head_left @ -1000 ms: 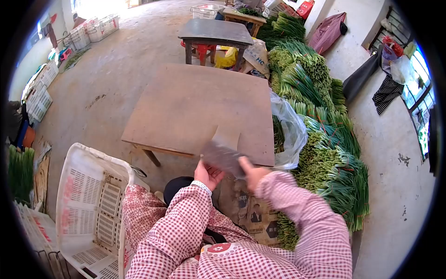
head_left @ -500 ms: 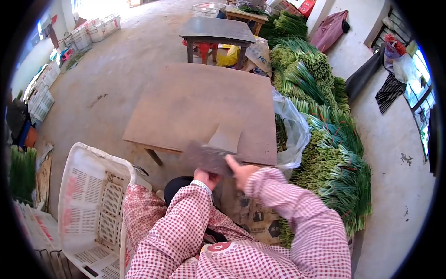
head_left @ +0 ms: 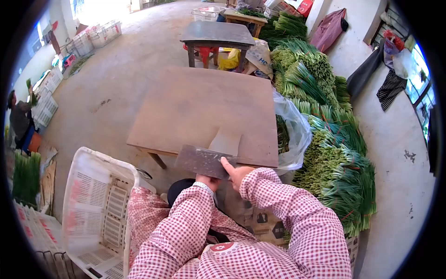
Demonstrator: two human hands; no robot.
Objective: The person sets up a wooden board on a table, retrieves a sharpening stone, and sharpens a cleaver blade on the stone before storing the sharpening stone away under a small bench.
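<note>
My right hand (head_left: pixel 238 176) grips a dark, wide-bladed cleaver (head_left: pixel 200 161) by its handle end, the index finger stretched along the flat of the blade. Scratches and light specks mark the blade, which lies across the near edge of the brown table (head_left: pixel 204 100). My left hand (head_left: pixel 208 182) is closed just under the blade's lower edge, its fingers mostly hidden by the blade; what they hold, if anything, I cannot make out. Just beyond the blade a pale flat patch (head_left: pixel 226 141) shows on the tabletop; whether it is a separate piece I cannot tell.
A white plastic crate (head_left: pixel 95 200) stands tilted at my left. Bundled green stalks (head_left: pixel 332 172) are piled along the right, beside a clear plastic bag (head_left: pixel 297 132). A second dark table (head_left: pixel 216 32) stands beyond. At far left a person (head_left: pixel 21 116) sits holding greens.
The blade, blurred before, is now sharp, with its face turned more toward me. My right hand has moved slightly left and down. The person at far left has come into view.
</note>
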